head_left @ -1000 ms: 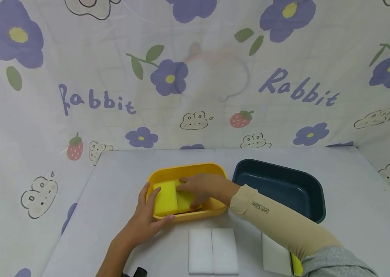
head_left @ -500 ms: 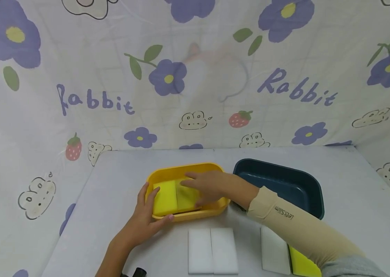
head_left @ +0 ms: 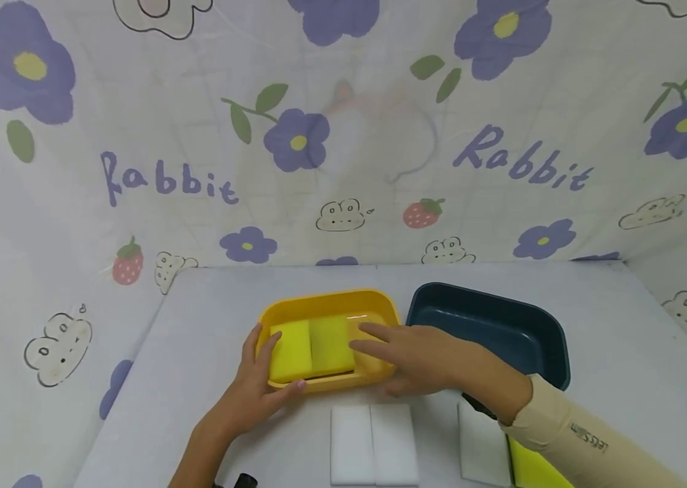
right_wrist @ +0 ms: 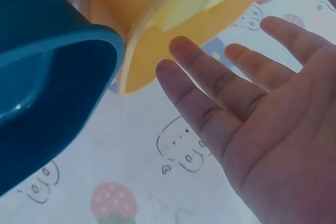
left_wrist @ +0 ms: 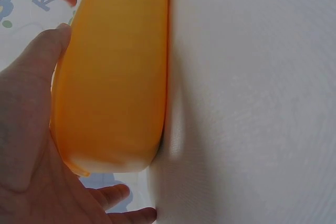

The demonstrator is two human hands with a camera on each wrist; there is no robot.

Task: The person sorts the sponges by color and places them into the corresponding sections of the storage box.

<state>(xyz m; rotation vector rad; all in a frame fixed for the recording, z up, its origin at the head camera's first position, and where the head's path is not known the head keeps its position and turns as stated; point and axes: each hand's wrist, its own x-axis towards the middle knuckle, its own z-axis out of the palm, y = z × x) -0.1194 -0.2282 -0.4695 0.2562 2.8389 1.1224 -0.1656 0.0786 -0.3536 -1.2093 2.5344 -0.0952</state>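
At the left end of a yellow plastic tub (head_left: pixel 374 379), my left hand (head_left: pixel 253 386) holds the corner, its thumb along the front rim and a finger reaching over the edge. Inside the tub lie two yellow sponges, the left sponge (head_left: pixel 290 352) and the right sponge (head_left: pixel 331 344), side by side. My right hand (head_left: pixel 425 356) hovers over the tub's right end, holding nothing, with its fingers extended and spread. The right wrist view also shows those fingers (right_wrist: pixel 210 87) apart from the tub.
A dark blue tub (head_left: pixel 490 318) stands just right of the yellow one. Two white blocks (head_left: pixel 372 444) lie in front, with another white block (head_left: pixel 482 444) and a yellow sponge (head_left: pixel 532 468) at the front right. A patterned cloth (head_left: pixel 343 135) hangs behind the table.
My right hand has let go of the right-hand sponge and drawn back to the right, uncovering it in the yellow tub. The left hand has stayed at the tub's left end.
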